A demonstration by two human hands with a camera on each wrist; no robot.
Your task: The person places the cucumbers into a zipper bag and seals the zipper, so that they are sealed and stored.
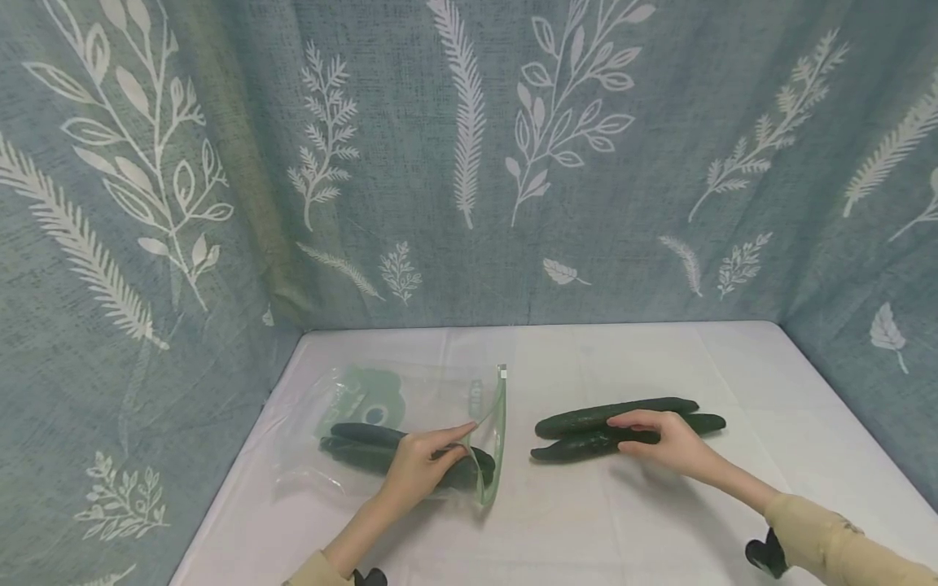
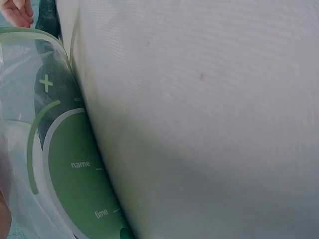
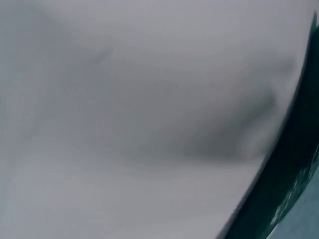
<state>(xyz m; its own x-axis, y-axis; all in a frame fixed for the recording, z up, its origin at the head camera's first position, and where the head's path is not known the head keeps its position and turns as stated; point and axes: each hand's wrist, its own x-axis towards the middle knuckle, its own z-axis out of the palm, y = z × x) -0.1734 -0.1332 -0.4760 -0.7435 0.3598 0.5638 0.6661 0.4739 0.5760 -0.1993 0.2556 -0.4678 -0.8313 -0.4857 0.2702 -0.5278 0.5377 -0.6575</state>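
A clear zip bag (image 1: 440, 387) with a green print lies at the left of the table, its green-edged mouth facing right. Inside it are two cucumbers (image 1: 366, 435), side by side. My left hand (image 1: 414, 468) pinches the near side of the bag's mouth between thumb and fingers. To the right lie two more cucumbers, a back one (image 1: 575, 421) and a front one (image 1: 567, 448). My right hand (image 1: 677, 446) grips the front cucumber from above, thumb on the near side. In the left wrist view the bag's green label (image 2: 70, 174) reads "name" and "time".
A white cloth (image 1: 572, 521) covers the table. Blue-green curtains (image 1: 410, 163) with white leaf patterns hang behind and along both sides. A dark green cucumber shape (image 3: 284, 164) fills the right edge of the right wrist view.
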